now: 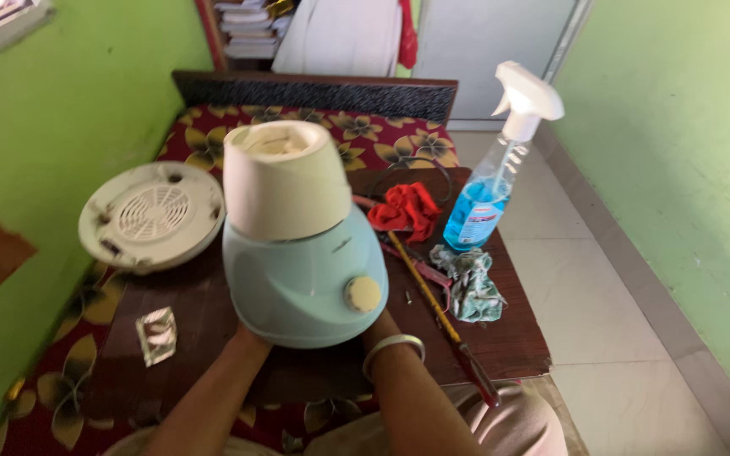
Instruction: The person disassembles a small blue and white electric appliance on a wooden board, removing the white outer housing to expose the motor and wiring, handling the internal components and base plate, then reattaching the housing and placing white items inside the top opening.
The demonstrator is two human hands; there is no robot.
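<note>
Mixer base (302, 279): pale blue body, cream collar on top, cream knob low on front. Held tilted above dark wooden board (213, 321), near its front edge. Left hand (251, 338) and right hand (378, 325) both under the base, gripping it from below; fingers hidden behind it. Silver bangle (393, 349) on right wrist.

Left of base: round cream vented cover (152, 215), flat. Front-left: small clear packet (156, 333). Right of base: red cloth (405, 211), long stick (437, 312), crumpled greenish rag (471, 283). Beyond the rag: spray bottle (496, 169), upright, white trigger, blue liquid filling lower part.
</note>
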